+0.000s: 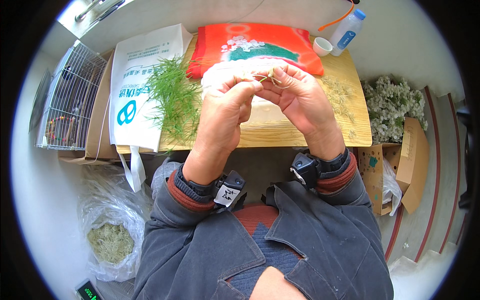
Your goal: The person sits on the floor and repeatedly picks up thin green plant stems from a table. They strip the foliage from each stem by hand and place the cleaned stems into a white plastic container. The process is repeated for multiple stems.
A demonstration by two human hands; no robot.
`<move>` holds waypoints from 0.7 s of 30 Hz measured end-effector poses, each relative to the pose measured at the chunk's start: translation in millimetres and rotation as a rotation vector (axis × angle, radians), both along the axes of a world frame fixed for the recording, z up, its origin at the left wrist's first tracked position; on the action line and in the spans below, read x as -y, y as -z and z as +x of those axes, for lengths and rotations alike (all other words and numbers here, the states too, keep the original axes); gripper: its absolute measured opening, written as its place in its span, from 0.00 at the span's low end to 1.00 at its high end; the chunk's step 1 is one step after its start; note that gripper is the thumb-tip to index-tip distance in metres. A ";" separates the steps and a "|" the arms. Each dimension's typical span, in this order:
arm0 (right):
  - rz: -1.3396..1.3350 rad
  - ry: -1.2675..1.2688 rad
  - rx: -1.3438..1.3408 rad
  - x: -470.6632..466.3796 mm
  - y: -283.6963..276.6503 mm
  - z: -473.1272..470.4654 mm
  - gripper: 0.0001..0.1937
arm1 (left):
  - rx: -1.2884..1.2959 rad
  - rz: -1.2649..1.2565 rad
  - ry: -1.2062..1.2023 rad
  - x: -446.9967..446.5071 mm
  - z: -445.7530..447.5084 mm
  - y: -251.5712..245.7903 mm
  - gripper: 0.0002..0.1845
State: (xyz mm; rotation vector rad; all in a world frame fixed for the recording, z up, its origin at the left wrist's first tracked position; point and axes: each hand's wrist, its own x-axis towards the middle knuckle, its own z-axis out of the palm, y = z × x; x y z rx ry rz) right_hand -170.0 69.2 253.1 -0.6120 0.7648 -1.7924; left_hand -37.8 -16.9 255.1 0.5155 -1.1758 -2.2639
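Above the near part of a wooden table, my left hand pinches a thin green stem between thumb and fingers. My right hand is close beside it, thumb and fingers closed on a pale, stringy floral piece that meets the stem. Beneath the hands lies a white, scallop-edged object, mostly covered. Green plastic-looking sprigs are heaped to the left. Small white blossoms rest on a folded red and green cloth at the back. Pale stringy pieces are scattered at the right.
A white bag lies left, near a wire cage. A white cup and a bottle stand back right. White artificial flowers and a cardboard box are near the stairs; a plastic bag sits lower left.
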 end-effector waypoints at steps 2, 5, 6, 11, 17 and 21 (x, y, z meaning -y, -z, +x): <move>-0.019 -0.007 -0.010 -0.4 -0.1 0.7 0.09 | -0.001 -0.004 -0.009 -0.4 0.0 0.0 0.08; -0.025 0.000 -0.025 -0.5 0.0 1.3 0.09 | 0.002 -0.003 -0.013 -0.6 -0.2 0.6 0.08; -0.027 0.002 -0.031 -0.4 0.1 1.6 0.09 | 0.003 -0.001 -0.014 -0.5 -0.2 0.9 0.08; -0.033 0.007 -0.058 -0.3 1.1 2.4 0.08 | 0.019 -0.010 -0.023 -0.6 -0.2 2.9 0.07; -0.042 0.021 -0.080 -0.6 3.0 3.7 0.07 | 0.019 -0.057 -0.034 -1.3 -1.6 4.1 0.06; -0.027 0.047 -0.097 0.9 5.0 6.1 0.06 | 0.013 -0.106 -0.046 -1.9 -2.7 4.9 0.03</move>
